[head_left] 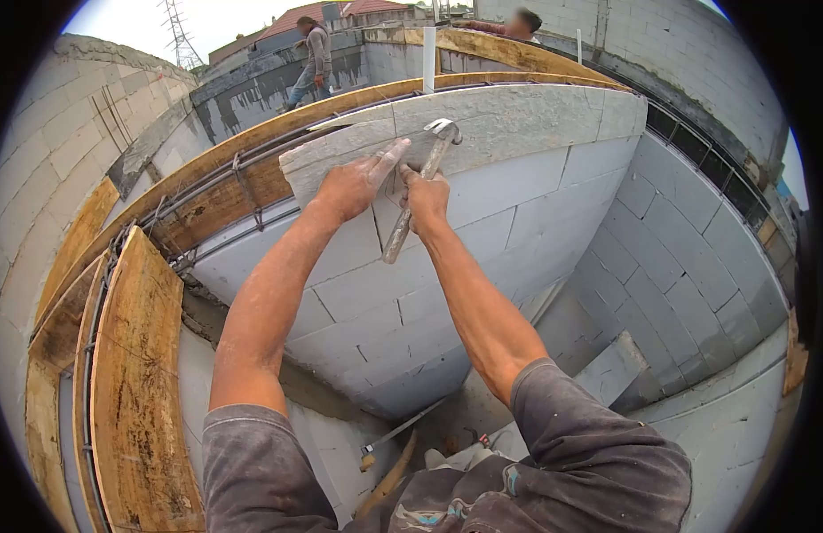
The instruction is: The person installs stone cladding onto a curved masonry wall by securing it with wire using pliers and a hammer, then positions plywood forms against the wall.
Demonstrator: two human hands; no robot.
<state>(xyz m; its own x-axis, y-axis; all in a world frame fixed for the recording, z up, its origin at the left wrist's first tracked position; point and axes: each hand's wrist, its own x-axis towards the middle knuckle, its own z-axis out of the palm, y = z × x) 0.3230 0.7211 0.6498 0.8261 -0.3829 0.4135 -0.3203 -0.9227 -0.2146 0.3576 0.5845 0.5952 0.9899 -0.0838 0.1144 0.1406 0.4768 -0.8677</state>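
Observation:
My right hand (pixel 427 195) is wrapped round the handle of a claw hammer (pixel 399 234). The hammer's metal head points up, in front of the rough grey top course (pixel 509 120) of a block wall. To the left, my left hand (pixel 351 188) lies against the left end of that course, its fingers stretched up and to the right. Its fingertips are close to the hammer hand, and part of its palm side is hidden. Smooth pale blocks (pixel 482 213) with thin joints make up the wall below both hands.
Steel bars (pixel 243 182) and wooden boards (pixel 138 382) run along the left and behind the wall. A white pipe (pixel 429 60) stands upright behind it. One person (pixel 316 62) is at the back left, another person (pixel 521 25) at the back right. A loose block (pixel 614 366) lies below.

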